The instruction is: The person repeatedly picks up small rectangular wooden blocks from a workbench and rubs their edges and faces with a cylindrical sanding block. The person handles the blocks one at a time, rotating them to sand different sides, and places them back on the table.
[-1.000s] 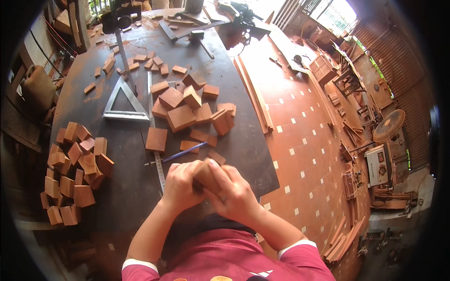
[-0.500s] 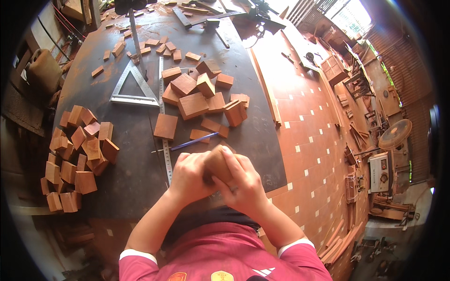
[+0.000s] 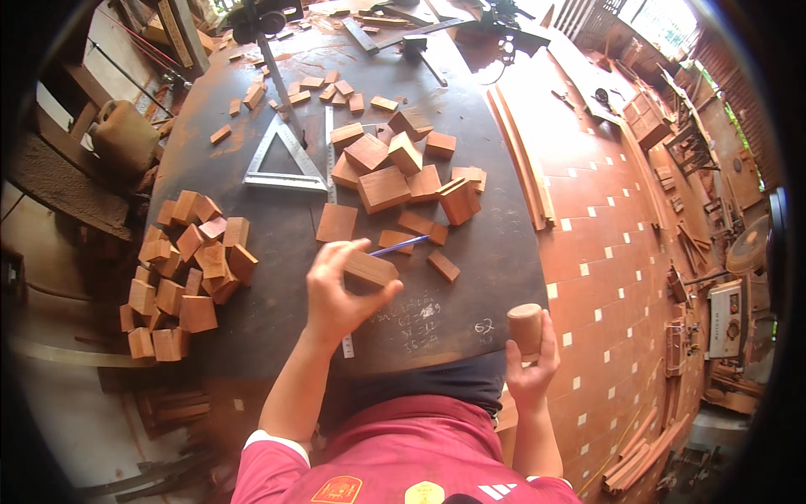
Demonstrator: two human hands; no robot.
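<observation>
Since they parted, I see the left hand (image 3: 330, 291) holding a block (image 3: 369, 269) above the desk (image 3: 281, 252), the right hand (image 3: 535, 370) a cylinder (image 3: 525, 330) near its right corner, so each works independently.

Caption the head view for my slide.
Left hand holds a wooden block, right hand a wooden cylinder, at a dark worktable bearing a metal set square.
</observation>
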